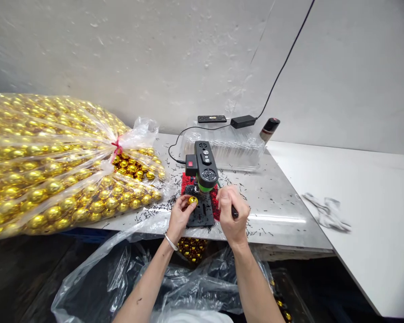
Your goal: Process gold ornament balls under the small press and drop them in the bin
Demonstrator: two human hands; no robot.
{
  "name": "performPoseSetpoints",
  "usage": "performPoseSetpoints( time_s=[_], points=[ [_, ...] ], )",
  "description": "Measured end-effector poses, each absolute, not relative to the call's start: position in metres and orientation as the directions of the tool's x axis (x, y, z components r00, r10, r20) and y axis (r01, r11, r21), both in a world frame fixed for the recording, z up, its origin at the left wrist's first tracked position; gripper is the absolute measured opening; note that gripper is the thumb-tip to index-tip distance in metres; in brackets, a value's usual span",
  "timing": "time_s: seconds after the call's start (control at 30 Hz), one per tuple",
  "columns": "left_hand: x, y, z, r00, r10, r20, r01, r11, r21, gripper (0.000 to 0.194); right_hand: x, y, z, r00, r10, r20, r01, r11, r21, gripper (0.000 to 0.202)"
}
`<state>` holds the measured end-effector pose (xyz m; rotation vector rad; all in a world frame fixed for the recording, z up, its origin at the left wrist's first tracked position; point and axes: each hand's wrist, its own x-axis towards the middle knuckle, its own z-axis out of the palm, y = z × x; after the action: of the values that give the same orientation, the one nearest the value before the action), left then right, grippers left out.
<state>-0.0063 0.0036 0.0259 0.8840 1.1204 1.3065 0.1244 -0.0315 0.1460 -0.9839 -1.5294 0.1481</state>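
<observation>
at front left of the black machine (206, 165), left hand (178, 217) pinches a gold ball (193, 201), presumably fingertips only to keep skin clear of the head. right hand (227, 214), right of the machine, is fisted round a black handle (234, 212), likely for leverage. bag of gold balls (37, 179) sits left of the machine, probably for reach; clear trays (229, 154) behind it.

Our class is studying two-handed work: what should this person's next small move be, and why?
Perhaps ease the gold ball beneath the head of the black machine: the left hand holds it, seemingly just left of that head, while the right hand has its grip on the black knob.
</observation>
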Motion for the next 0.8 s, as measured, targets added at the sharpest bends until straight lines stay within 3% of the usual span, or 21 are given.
performPoseSetpoints(
  time_s=[0.13,0.3,0.43,0.6,0.8],
  points=[
    [0.000,0.003,0.016,-0.119,0.993,0.020,0.045,-0.015,0.999,0.035,0.127,-0.033,0.141,0.077,0.626,0.776,0.495,0.651,-0.575,0.027],
    [0.000,-0.004,0.015,-0.110,0.976,0.189,0.481,-0.114,0.869,0.033,0.128,-0.033,0.139,0.069,0.622,0.780,0.511,0.650,-0.563,0.024],
    [0.002,-0.003,0.016,-0.010,0.962,0.272,0.554,-0.221,0.803,0.031,0.128,-0.035,0.135,0.069,0.632,0.772,0.502,0.647,-0.574,0.024],
    [0.003,0.001,0.013,0.014,0.964,0.266,0.548,-0.230,0.804,0.031,0.130,-0.038,0.114,0.047,0.627,0.777,0.484,0.667,-0.567,0.025],
    [0.002,-0.001,0.013,0.016,0.966,0.259,0.560,-0.223,0.798,0.030,0.132,-0.034,0.073,-0.011,0.551,0.834,0.505,0.723,-0.471,0.025]
  ],
)
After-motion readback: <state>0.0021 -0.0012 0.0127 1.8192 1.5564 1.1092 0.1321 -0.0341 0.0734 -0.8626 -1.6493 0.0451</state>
